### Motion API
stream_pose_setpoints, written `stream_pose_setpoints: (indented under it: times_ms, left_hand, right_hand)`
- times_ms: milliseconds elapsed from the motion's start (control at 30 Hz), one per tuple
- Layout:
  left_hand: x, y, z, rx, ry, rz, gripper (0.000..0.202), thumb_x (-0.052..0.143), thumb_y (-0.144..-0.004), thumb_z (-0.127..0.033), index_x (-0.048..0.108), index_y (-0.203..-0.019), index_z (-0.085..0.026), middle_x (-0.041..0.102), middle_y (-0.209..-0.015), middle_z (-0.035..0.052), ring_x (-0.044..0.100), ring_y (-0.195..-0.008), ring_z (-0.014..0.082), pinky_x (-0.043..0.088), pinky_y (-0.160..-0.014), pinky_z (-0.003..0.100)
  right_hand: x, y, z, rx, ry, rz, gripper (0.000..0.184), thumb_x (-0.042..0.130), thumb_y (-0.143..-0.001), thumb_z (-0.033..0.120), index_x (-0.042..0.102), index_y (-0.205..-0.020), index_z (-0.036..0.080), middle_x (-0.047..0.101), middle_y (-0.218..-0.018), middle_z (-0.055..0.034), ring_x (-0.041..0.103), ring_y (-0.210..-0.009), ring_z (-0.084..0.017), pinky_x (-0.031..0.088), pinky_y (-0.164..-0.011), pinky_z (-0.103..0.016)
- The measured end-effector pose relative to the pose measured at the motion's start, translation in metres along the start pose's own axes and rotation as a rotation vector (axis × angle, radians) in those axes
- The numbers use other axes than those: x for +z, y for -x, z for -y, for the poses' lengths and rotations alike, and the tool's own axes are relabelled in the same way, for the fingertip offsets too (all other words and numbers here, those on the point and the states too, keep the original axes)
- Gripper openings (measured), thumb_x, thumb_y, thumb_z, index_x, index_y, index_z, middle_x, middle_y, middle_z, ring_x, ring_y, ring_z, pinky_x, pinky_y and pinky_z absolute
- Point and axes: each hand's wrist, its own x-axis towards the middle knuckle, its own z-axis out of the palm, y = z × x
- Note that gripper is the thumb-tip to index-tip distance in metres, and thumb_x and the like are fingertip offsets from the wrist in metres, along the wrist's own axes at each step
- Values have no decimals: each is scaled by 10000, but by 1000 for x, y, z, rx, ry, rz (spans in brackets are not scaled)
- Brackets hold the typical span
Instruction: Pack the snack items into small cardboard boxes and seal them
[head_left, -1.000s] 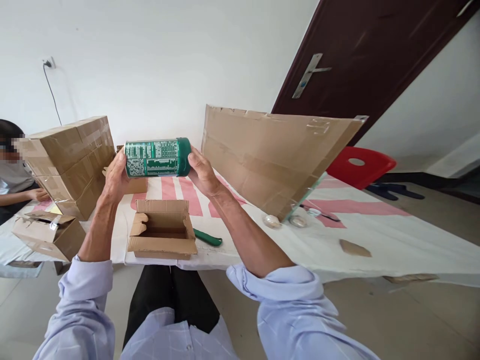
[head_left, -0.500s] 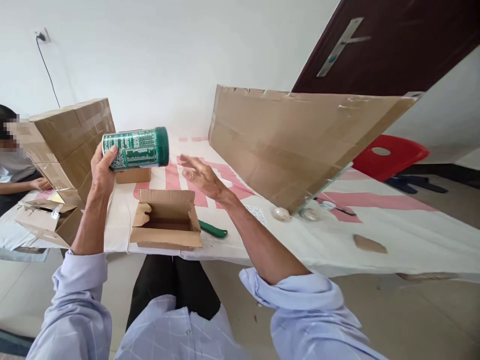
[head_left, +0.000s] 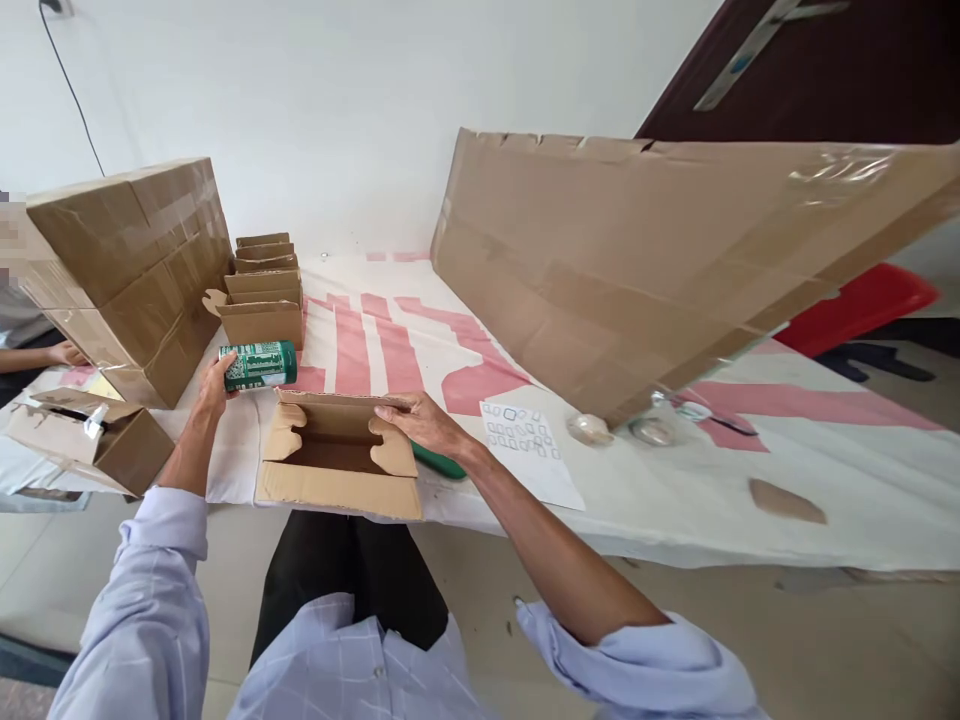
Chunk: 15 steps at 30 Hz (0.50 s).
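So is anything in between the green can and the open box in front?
Nothing visible does. The left hand holds the green can just beyond the far left corner of the open box. The right hand rests on the box's far rim, toward the right, and the opening is uncovered.

You see a bright, evenly lit scene in soft daylight; the source is out of view. The white wall (head_left: 360,100) is almost washed out. Tape on the cardboard sheet (head_left: 637,260) glints at its upper right, and the taped box (head_left: 127,260) has a dull sheen. Shadows are soft: a dark hollow in the open box (head_left: 337,455) beneath your right hand (head_left: 420,420). The can (head_left: 259,365) in your left hand (head_left: 214,385) looks crisp. The picture edges stretch and bow, and your sleeves (head_left: 150,620) are smeared.
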Motion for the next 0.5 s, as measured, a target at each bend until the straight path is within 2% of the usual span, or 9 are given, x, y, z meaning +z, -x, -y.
stream_pose_setpoints:
  times_ms: [67,167,300,400,500]
  left_hand:
    - [4,-15,10,-32,-34,-56,552,897,-668,-632,684,-987,-236,640,-684,-6,608,-584,185,430,-515,268]
    - [11,-31,20,-47,-71,-82,596,914,-667,-658,690,-1022,-235,697,-763,30,663,-667,213,505,-558,294]
    - [14,-37,29,-24,-156,-56,693,958,-638,-669,710,-1117,-234,760,-886,76,746,-861,291,591,-670,357]
    - [11,-36,32,1,-263,-16,731,997,-594,-592,712,-1156,-222,777,-967,85,763,-917,301,634,-729,377]
    - [13,-41,32,37,-410,-32,641,936,-699,-554,701,-1173,-191,774,-1029,101,772,-936,297,662,-780,396]
  right_hand:
    - [0,1,0,5,15,-1,708,739,-842,894,607,-674,218,506,-673,11,451,-689,-162,441,-662,-352]
    - [1,2,3,12,15,-8,724,703,-859,905,524,-664,231,426,-682,25,368,-686,-144,357,-651,-333]
    - [1,3,5,32,2,-6,737,688,-846,926,498,-677,235,403,-695,27,350,-695,-140,342,-657,-324]
    - [-1,1,2,76,-11,-10,762,693,-823,945,473,-650,236,382,-662,35,329,-660,-125,322,-614,-305]
    - [0,-6,-1,106,-48,-12,759,731,-807,929,484,-629,234,406,-629,37,357,-618,-116,336,-570,-290]
